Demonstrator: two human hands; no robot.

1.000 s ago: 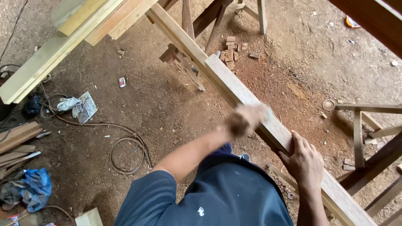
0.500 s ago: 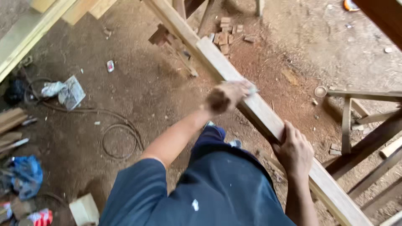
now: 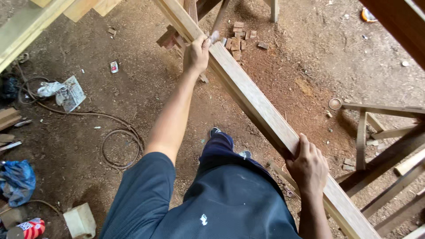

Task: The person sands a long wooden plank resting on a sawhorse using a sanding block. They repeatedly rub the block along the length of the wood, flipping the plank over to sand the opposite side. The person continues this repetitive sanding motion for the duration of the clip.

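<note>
A long pale wooden beam [image 3: 252, 95] runs diagonally from the upper middle down to the lower right, raised above the dirt floor. My left hand [image 3: 197, 53] is stretched far forward and pressed on the beam's near edge, closed around a small pale piece, perhaps sandpaper, that shows past my fingers. My right hand [image 3: 307, 166] grips the beam's near edge close to my body, fingers wrapped over the top face. My dark blue shirt and trousers fill the lower middle.
A wooden trestle [image 3: 376, 132] stands at the right. Small wood offcuts [image 3: 239, 37] lie beyond the beam. A coiled cable [image 3: 119, 146], crumpled paper [image 3: 66, 93], a blue bag [image 3: 17, 181], a drink can [image 3: 31, 228] and planks [image 3: 26, 26] sit to the left.
My left hand has slid along the beam away from me, from mid-beam to its far part, arm now fully extended. My right hand has kept its grip.
</note>
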